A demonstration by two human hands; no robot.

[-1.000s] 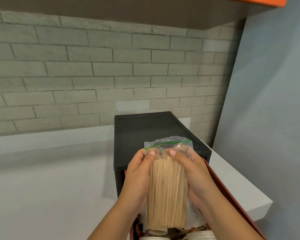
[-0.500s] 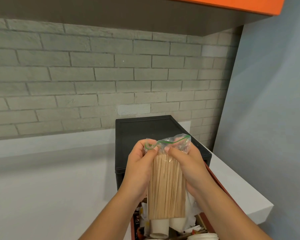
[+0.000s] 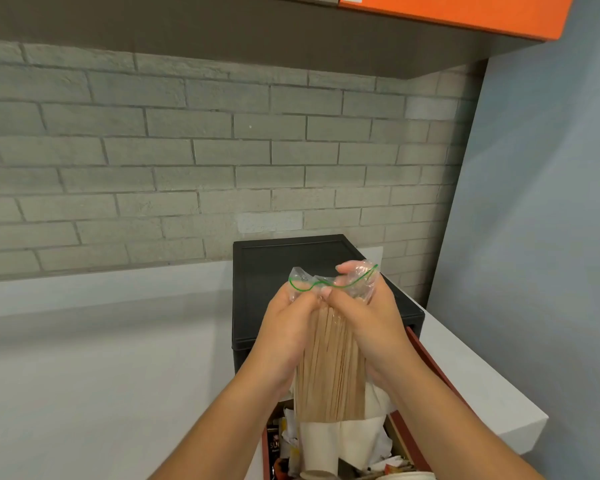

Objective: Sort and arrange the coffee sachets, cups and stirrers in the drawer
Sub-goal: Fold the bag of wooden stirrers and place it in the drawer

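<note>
A clear zip bag of wooden stirrers (image 3: 329, 375) stands upright in front of me, held from both sides. My left hand (image 3: 284, 337) grips its left side and pinches the green zip strip at the top. My right hand (image 3: 368, 327) grips the right side and crumples the bag's top edge. Below the bag, the open red drawer (image 3: 426, 362) holds white paper cups (image 3: 321, 448) lying on their sides and dark coffee sachets (image 3: 275, 445) among crumpled paper.
The drawer belongs to a black cabinet (image 3: 291, 265) standing on a white counter (image 3: 101, 358) against a grey brick wall. The counter's right edge (image 3: 499, 393) ends near a blue-grey wall. An orange cupboard (image 3: 465, 12) hangs overhead.
Both hands lifted the bag slightly and moved up to its top. The flat zip edge is now bunched and wavy between my fingers. More of the drawer's contents show below.
</note>
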